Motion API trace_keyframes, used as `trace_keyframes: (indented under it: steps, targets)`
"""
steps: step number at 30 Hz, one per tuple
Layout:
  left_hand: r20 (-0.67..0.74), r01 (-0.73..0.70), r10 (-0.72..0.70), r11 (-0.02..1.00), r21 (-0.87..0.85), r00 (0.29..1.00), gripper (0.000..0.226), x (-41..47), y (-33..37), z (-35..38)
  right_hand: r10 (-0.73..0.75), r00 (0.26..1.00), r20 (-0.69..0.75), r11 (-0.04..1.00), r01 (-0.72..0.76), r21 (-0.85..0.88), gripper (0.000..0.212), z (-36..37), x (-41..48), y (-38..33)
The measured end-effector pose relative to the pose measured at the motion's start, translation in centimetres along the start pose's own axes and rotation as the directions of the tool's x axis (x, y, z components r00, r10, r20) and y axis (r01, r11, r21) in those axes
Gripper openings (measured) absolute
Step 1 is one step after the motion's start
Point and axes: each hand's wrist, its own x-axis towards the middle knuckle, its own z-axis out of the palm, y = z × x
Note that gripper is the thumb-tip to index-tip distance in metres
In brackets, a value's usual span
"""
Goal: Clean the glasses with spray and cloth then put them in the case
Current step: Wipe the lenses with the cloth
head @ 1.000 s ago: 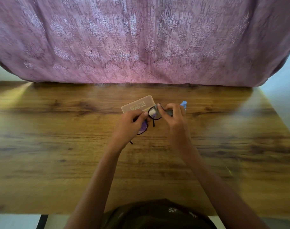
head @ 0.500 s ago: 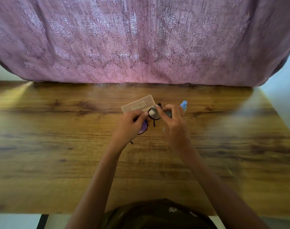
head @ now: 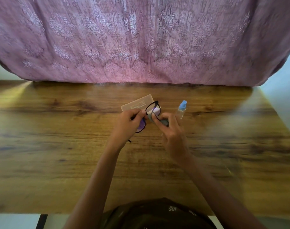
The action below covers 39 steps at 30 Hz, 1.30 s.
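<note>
Head view. Wooden table (head: pixel 58 154) with strong grain, seen from above; a mauve patterned cloth drape (head: pixel 141 38) hangs behind its far edge.

Left hand (head: pixel 126 124) above the middle of the table, fingers (head: pixel 140 113) closed around the black-framed glasses (head: pixel 153 109) at one side of the frame, near the bridge. One lens sits under the left palm, with a violet sheen at its lower edge; the other lens stands clear above the hands, tilted up toward the camera. A thin dark temple tip shows below the left wrist.

Right hand (head: pixel 172 134) just beside the left, fingers curled and closed on a small grey cleaning cloth (head: pixel 164 122). The thumb presses the cloth against the lower edge of the exposed lens; a pale patch shows through the lens glass.

Case (head: pixel 137 103), flat, beige, with faint printing, lies on the table just behind the hands, partly hidden by the glasses and left fingers. Whether it is open or shut cannot be told.

Spray bottle (head: pixel 181 110), clear body with blue cap, lies tilted on the table just right of the right hand, cap pointing away.

Dark clothing of the person at the bottom edge.
</note>
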Motion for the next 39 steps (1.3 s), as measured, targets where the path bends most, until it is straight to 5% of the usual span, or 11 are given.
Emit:
trace_keyframes:
  steps: [21, 30, 39]
  targets:
    - [0.018, -0.028, 0.027, 0.998, 0.060, 0.999, 0.027, 0.3, -0.2, 0.2, -0.053, 0.999, -0.013, 0.997, 0.052, -0.051, 0.031, 0.4, 1.4, -0.3]
    - [-0.021, -0.066, 0.069, 0.991, 0.119, 0.997, 0.029, 0.3, -0.5, 0.4, 0.032, 0.999, -0.033, 0.996, -0.034, -0.079, 0.031, 0.2, 2.4, 1.1]
    - [-0.008, -0.084, 0.086, 0.989, 0.124, 0.996, 0.028, 0.3, -0.4, 0.3, -0.071, 0.997, -0.035, 0.996, 0.069, -0.059, 0.030, 0.5, 1.5, -0.2]
